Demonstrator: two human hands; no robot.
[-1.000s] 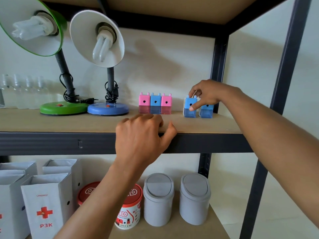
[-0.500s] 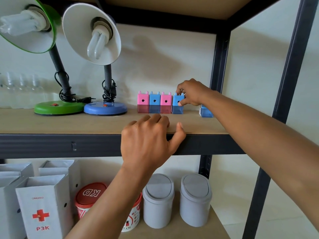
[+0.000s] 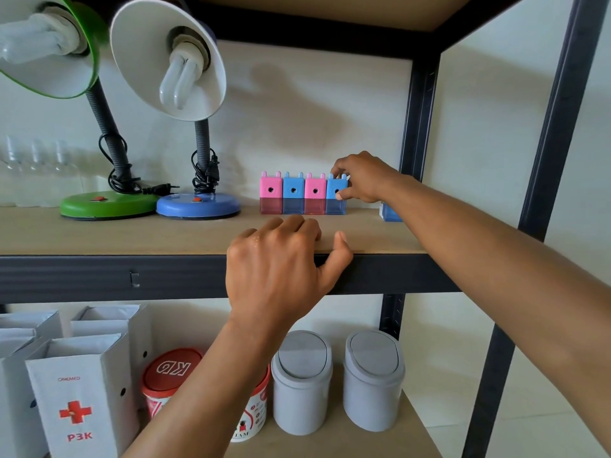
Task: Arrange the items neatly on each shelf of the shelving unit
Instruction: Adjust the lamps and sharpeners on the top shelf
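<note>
Pink-and-blue row of sharpeners at frame centre on middle shelf — four stand touching, side by side. Right hand pinches fourth sharpener, blue, at row's right end. Still to do: fifth sharpener, apart at right, half hidden behind right forearm. Left hand rests on shelf front edge, fingers loosely bent, holding nothing. Green lamp and blue lamp left of row; nothing blocks gap. Grey bins and white boxes on lower shelf — seemingly orderly.

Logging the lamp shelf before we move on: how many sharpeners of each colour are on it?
Pink sharpeners: 2
Blue sharpeners: 3 (one pinched by the right hand, one partly hidden at far right)
Total: 5
</note>
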